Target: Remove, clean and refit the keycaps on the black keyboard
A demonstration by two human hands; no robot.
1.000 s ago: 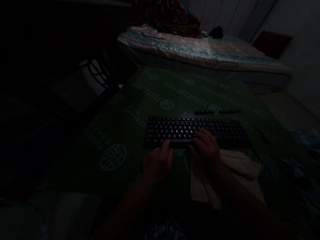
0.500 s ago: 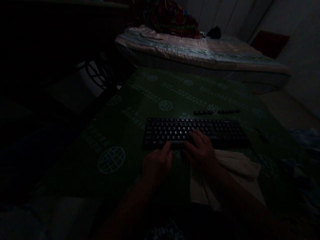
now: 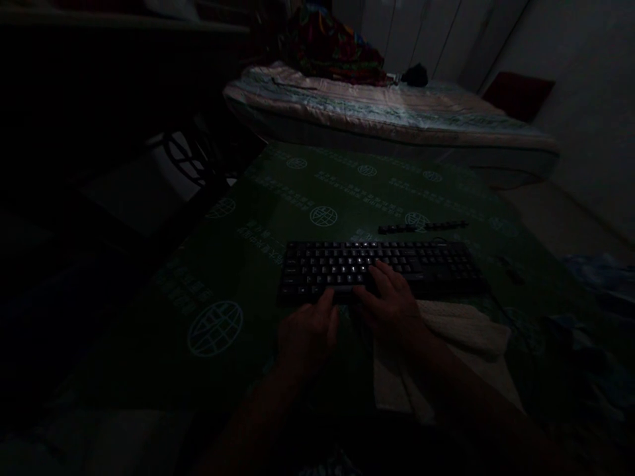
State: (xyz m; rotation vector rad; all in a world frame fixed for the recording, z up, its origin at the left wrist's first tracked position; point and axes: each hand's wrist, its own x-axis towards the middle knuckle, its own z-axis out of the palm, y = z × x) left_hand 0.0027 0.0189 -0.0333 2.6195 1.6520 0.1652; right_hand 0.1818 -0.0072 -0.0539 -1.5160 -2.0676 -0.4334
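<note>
Keyboard (image 3: 342, 262) lies flat on the green bench (image 3: 327, 185), its long side running across in front of both hands. Left hand (image 3: 306, 334): at the near edge, toward the keyboard's left end; one digit extends forward to the space bar, the other fingers are curled in, and whether they close on anything cannot be told in this light. Right hand (image 3: 391, 307): fingers moderately spread and bent over the keys right of centre, thumb toward the space bar; the keyboard lies beneath and ahead of these fingers. Contact pressure cannot be determined. A pale, folded cloth (image 3: 464, 327) lies under the right wrist and forearm, just beside the keyboard's near edge. A narrow dark strip (image 3: 424, 227) lies beyond the far edge, apart from it. A cable (image 3: 503, 307) runs at the right. Beyond the bench stands a bed (image 3: 397, 119) bearing a red patterned blanket (image 3: 337, 49).
</note>
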